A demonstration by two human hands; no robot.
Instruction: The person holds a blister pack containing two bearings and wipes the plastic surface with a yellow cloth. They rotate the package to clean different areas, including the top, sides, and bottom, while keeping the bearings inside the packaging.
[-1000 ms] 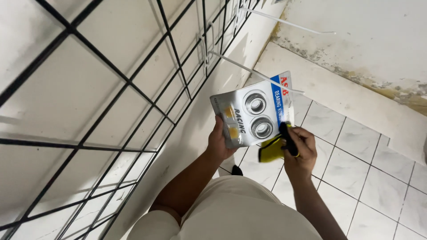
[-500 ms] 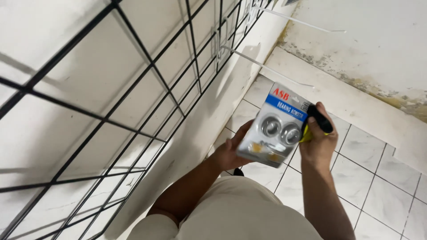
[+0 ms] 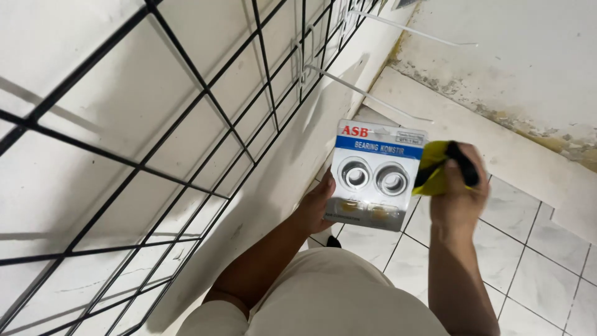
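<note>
Blister pack [image 3: 375, 176] with two metal rings, centre frame beside black wall grid [image 3: 186, 124], left hand [image 3: 318, 205] gripping its lower-left edge from behind, right hand [image 3: 459, 196] just right, closed on yellow-black tool [image 3: 443, 168].

Left hand [image 3: 316, 206]: mostly hidden behind the flat blister pack with a blue band and two metal rings under clear plastic [image 3: 375, 176]; only its edge and wrist show, fingers out of sight. What the two small yellowish pieces along the pack's lower edge are is too small to tell. Right hand [image 3: 459, 198]: seen from the back, fingers curled away, closed on a yellow and black tool [image 3: 444, 167] that is largely covered, so its kind can't be told. Black wire grid panel [image 3: 186, 124] cut off by the left and top edges. Small dark object [image 3: 334, 242] on the floor, half hidden by the body, unidentifiable.
</note>
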